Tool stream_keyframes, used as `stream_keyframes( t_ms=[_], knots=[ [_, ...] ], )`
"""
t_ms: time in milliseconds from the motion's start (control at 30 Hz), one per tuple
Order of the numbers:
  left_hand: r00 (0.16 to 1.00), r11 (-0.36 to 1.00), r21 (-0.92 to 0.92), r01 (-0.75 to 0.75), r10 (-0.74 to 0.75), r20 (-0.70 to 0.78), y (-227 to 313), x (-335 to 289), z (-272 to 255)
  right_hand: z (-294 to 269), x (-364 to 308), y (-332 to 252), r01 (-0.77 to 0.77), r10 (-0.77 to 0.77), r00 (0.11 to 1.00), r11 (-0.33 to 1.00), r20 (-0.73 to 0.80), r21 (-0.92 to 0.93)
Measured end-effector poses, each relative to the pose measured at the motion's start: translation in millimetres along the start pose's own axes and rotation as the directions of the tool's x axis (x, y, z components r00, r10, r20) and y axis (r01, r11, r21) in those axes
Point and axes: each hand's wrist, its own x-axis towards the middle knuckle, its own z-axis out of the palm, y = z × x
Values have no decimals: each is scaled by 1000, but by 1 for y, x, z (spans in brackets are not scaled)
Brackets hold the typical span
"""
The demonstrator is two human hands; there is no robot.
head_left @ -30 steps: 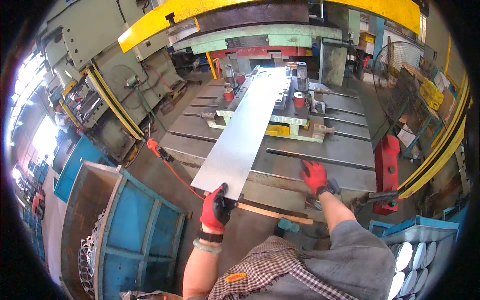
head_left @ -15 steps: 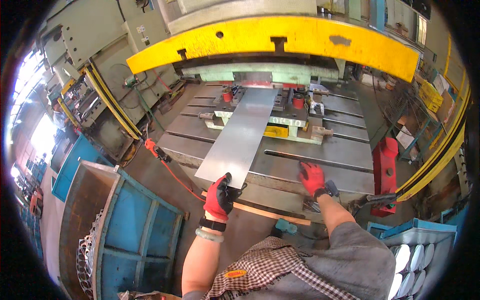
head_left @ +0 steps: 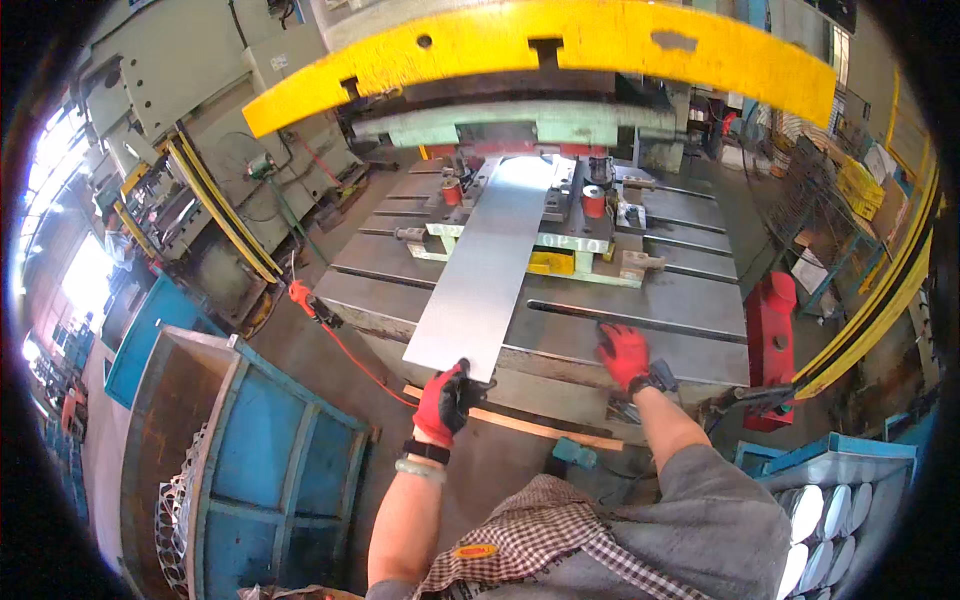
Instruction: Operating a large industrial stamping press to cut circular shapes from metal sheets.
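Observation:
My left hand (head_left: 447,402), in a red and black work glove, pinches the near end of a long metal sheet strip (head_left: 475,275). The strip runs away from me over a die set (head_left: 610,262) with red-collared posts, and its far end lies beneath the upper die (head_left: 497,134). A bright gap shows between that end and the upper die. Gloved in red, my right hand (head_left: 624,357) lies with fingers stretched on the slotted press table (head_left: 690,305), holding nothing.
A yellow press beam (head_left: 600,40) spans the top. On the left stands a blue bin (head_left: 255,450) with perforated scrap (head_left: 180,510). A red pedestal (head_left: 770,345) is right of the table; round metal discs (head_left: 808,512) fill a blue rack at lower right. An orange air gun (head_left: 303,297) hangs left.
The yellow beam and upper die have risen, opening a gap over the strip's far end. The strip's near end and my left hand have shifted slightly right and toward me. My right hand stays put.

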Motion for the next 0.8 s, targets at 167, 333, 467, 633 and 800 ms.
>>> stream_keyframes(
  t_ms=[167,333,467,633,800],
  knots=[
    [998,995,-89,52,-53,-18,9,60,16,3,0,3,-18,17,1000,999,25,29],
    [987,979,-202,23,10,158,4,115,17,3,0,1,8,-9,1000,1000,19,30],
    [991,961,-259,96,-68,116,6,127,29,1,-2,2,12,-12,1000,1000,9,2],
    [994,968,-232,99,-85,69,4,131,29,1,-2,2,-12,11,1000,999,26,42],
    [994,967,-240,85,-67,80,6,127,23,-3,-1,-4,11,-13,999,998,31,61]
  ],
)
